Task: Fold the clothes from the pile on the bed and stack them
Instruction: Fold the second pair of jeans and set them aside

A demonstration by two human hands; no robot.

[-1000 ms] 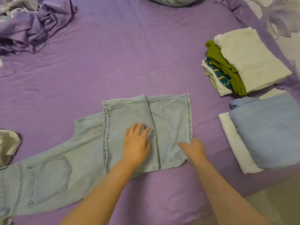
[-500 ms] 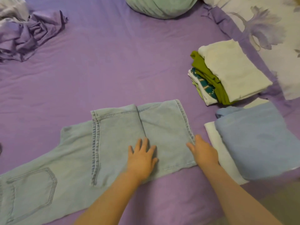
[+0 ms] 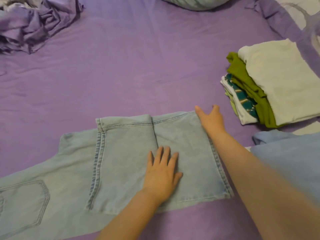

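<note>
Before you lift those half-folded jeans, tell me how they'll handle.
The jeans will probably sag and unfold if lifted by one edge, since the unfolded seat end lies loose. The denim looks thick with heavy seams, so likely weighty. They lie flat under the left hand, so rolling is unlikely.

The jeans (image 3: 121, 161) run off the left edge — waistband out of sight. The blue folded garment (image 3: 290, 153) is cut by the right edge, and the right hand (image 3: 210, 119) hides its fingertips.

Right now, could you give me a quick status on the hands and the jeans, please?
Left hand flat on jeans, fingers straight. Right hand open at far right corner of the fold. Jeans part-folded, not stacked. Folded stack to the right, nothing between.
</note>
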